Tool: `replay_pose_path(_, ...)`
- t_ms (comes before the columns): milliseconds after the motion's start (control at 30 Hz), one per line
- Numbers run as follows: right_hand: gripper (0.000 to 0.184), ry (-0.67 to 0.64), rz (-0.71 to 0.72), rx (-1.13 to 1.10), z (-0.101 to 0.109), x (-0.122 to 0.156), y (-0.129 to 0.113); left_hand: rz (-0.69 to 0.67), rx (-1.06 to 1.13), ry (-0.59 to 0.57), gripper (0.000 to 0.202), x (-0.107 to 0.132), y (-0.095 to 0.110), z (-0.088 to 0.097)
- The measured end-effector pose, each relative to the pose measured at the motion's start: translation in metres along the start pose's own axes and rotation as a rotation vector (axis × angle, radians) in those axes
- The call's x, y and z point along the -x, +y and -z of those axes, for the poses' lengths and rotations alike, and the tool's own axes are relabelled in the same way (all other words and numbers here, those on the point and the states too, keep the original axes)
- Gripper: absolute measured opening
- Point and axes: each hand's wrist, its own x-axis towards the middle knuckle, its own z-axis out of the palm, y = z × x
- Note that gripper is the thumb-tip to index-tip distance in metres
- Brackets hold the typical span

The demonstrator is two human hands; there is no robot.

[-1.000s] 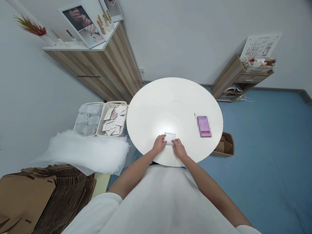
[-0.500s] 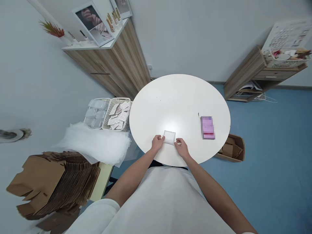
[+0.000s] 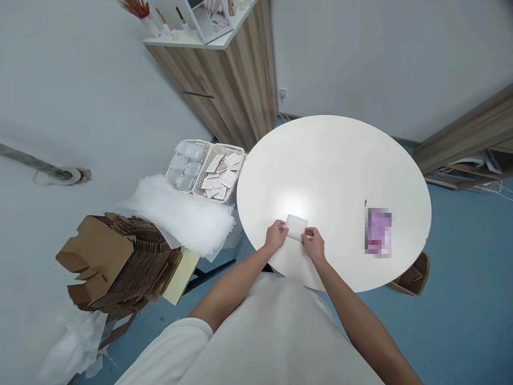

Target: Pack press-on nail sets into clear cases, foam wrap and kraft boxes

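Near the front edge of the round white table (image 3: 340,176) is a small, flat, square white packet (image 3: 296,227). My left hand (image 3: 276,235) pinches its left edge between thumb and fingers. On the opposite side, my right hand (image 3: 314,244) has its thumb and curled fingers closed on the right edge. The packet looks wrapped in thin white material; what is inside cannot be made out. Farther right on the table lies a purple-pink rectangular thing (image 3: 379,231), blurred into blocks.
To the left stand a white basket of printed cards (image 3: 219,174), a basket of clear plastic boxes (image 3: 186,166), a pile of white foam sheets (image 3: 184,214) and a stack of folded brown cardboard boxes (image 3: 120,262). A cardboard box (image 3: 412,275) sits on the floor at right.
My view has turned left, so the table and baskets appear farther right. Both hands stay at the packet's sides; my right fingers now close more firmly on its edge.
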Motion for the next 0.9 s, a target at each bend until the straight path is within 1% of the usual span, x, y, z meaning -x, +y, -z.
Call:
replay_pose_path(67,0.025,-0.005,0.001,0.004,-0.016,-0.006,-0.015,-0.049,-0.002,0.02,0.02,-0.008,-0.006,0.017)
replay_pose_path(133,0.026,-0.01,0.008,0.007,-0.036,-0.015,-0.034,-0.098,-0.029,0.038,0.02,-0.02,-0.013,0.038)
replay_pose_path(300,0.032,-0.05,0.04,0.003,-0.095,-0.04,-0.086,-0.23,-0.104,0.115,0.03,-0.059,-0.034,0.094)
replay_pose_path(367,0.035,-0.052,0.054,0.006,-0.117,-0.051,-0.104,-0.279,-0.116,0.14,0.035,-0.074,-0.041,0.113)
replay_pose_path(433,0.036,-0.04,0.063,0.015,-0.135,-0.061,-0.118,-0.307,-0.123,0.147,0.039,-0.086,-0.046,0.127)
replay_pose_path(500,0.036,-0.021,0.064,0.03,-0.148,-0.07,-0.129,-0.312,-0.135,0.143,0.043,-0.095,-0.048,0.137)
replay_pose_path(600,0.036,0.011,0.063,0.043,-0.16,-0.08,-0.138,-0.3,-0.166,0.134,0.05,-0.107,-0.048,0.146)
replay_pose_path(733,0.035,0.016,0.074,0.052,-0.165,-0.087,-0.145,-0.293,-0.173,0.088,0.057,-0.115,-0.046,0.15)
replay_pose_path(900,0.037,0.019,0.068,0.071,-0.165,-0.088,-0.148,-0.311,-0.174,0.032,0.062,-0.114,-0.046,0.152)
